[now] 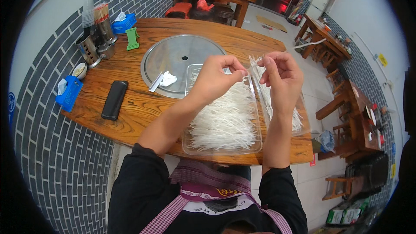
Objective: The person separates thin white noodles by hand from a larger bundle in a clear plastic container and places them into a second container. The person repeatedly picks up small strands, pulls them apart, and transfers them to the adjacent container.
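Observation:
My left hand (221,76) and my right hand (282,78) are raised close together above two clear plastic trays. A thin white strand (253,66) is pinched between the thumb and fingers of both. One end of a pale strand (308,44) sticks out beyond my right hand. Under my left hand lies a large clear tray (260,136) filled with a pile of white noodle-like strands (224,123). To its right, partly behind my right hand and forearm, a second clear tray (305,117) holds more such strands (296,122).
The wooden table (146,117) carries a round metal disc (182,47) with crumpled white tissue (168,79). Farther left are a black case (114,100), a green stand (132,39), blue tissue boxes (70,93) and metal chopstick holders (88,52). A brick-patterned wall (65,149) borders the left side.

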A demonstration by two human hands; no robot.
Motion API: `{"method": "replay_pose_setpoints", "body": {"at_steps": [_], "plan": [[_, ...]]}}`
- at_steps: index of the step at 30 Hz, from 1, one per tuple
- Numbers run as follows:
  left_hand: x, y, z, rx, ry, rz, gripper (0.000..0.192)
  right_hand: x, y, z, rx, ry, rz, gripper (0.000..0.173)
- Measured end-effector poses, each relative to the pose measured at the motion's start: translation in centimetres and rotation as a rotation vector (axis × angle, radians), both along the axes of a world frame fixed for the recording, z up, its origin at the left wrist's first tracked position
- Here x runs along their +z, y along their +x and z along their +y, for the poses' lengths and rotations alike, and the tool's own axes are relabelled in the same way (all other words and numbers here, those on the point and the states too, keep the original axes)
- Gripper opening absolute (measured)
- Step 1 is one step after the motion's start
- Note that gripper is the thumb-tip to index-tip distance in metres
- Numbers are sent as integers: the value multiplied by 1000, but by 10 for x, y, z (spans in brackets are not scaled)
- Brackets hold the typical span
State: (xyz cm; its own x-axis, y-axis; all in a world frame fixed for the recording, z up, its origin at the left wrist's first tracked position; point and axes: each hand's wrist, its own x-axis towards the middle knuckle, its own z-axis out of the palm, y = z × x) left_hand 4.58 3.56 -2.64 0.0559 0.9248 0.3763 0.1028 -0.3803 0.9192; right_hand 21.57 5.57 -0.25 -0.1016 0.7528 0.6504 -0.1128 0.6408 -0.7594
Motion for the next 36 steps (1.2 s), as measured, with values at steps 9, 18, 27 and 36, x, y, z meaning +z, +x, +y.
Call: {"method": "replay_pose_setpoints", "body": {"at_steps": [9, 18, 27, 36], "plan": [[-9, 3, 9, 61, 67, -445, 9, 0, -12, -24, -197, 566, -340, 9], [-5, -13, 10, -130, -132, -652, 10, -11, -24, -21, -338, 944, -699, 22], [3, -8, 4, -26, -22, -426, 8, 0, -9, -28, -325, 866, -623, 21], [9, -3, -8, -145, -146, -590, 16, 5, -3, -38, -416, 925, -689, 21]]}}
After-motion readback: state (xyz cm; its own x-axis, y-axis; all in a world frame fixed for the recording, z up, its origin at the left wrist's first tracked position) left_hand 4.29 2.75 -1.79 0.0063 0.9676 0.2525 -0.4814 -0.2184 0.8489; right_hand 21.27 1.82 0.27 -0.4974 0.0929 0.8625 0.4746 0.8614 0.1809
